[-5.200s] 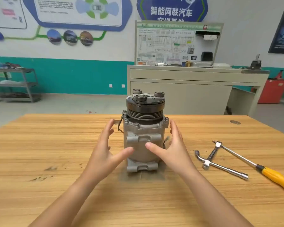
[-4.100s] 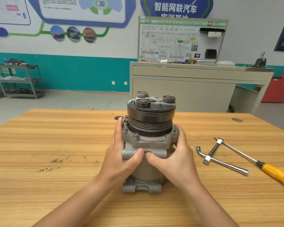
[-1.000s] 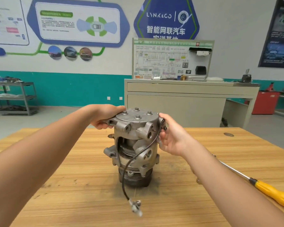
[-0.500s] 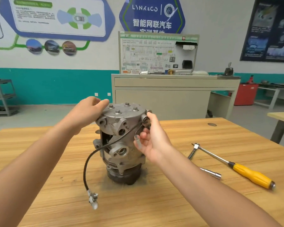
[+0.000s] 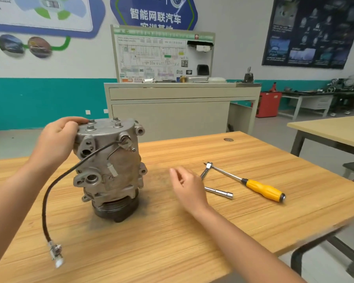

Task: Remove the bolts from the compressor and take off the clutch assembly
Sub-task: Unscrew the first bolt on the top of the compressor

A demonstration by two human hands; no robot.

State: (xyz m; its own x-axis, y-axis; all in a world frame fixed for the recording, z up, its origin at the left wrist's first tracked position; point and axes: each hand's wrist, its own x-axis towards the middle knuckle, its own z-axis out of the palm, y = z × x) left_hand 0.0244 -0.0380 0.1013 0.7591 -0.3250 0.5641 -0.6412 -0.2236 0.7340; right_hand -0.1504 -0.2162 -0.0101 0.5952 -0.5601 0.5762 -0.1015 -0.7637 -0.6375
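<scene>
Compressor (image 5: 108, 166) stands pulley-down left of centre, bolts (image 5: 117, 125) all in, I judge. Left hand (image 5: 55, 139) grips its top; right hand (image 5: 187, 184), fingers apart, hovers by the wrench (image 5: 219, 192).

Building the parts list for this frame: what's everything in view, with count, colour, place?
compressor: 1, silver-grey, standing on table, bolted face up
bolts: 4 visible, silver, in compressor's top face
clutch pulley: 1, black, under compressor, on table
cable: 1, black, from compressor down to table front
connector: 1, pale, at cable's end
T-handle wrench: 1, steel, yellow grip, table right
L-shaped socket wrench: 1, steel, beside T-handle wrench
table: 1, light wood
training bench: 1, beige, behind table
left hand: 1, grips compressor's top edge
right hand: 1, open, over table, empty
</scene>
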